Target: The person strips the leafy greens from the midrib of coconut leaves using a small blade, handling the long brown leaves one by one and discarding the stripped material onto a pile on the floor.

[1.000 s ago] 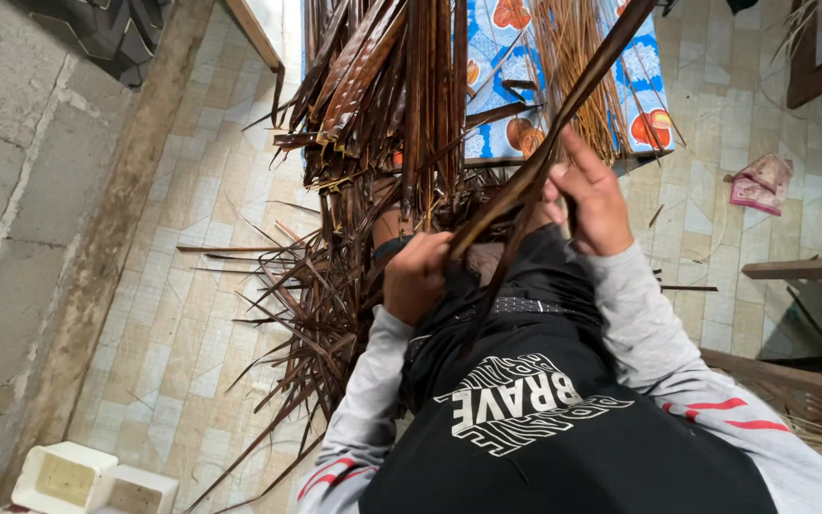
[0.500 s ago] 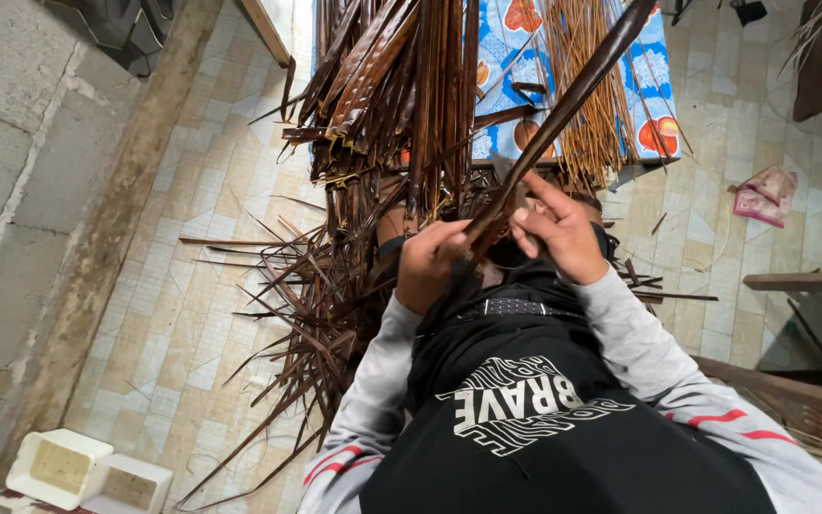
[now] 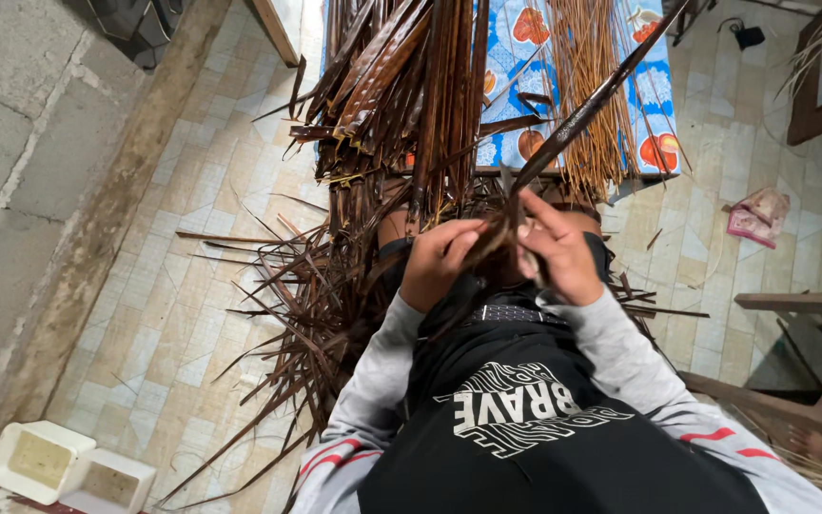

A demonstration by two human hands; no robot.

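Both hands [image 3: 501, 252] pinching a long dark leaf strip [image 3: 587, 109], blue patterned cloth [image 3: 525, 86] beyond

Dark leaf strips [image 3: 401, 105] are crowding ahead and spilling left over the tiled floor [image 3: 183, 286]; bare tiles are lying open farther left toward the concrete wall [image 3: 21, 162]. Wooden furniture [image 3: 801, 314] is probably blocking the right.

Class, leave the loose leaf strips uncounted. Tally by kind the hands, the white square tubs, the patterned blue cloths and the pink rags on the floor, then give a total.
Hands: 2, left hand and right hand
White tubs: 2
Blue cloth: 1
Pink rag: 1
Total: 6
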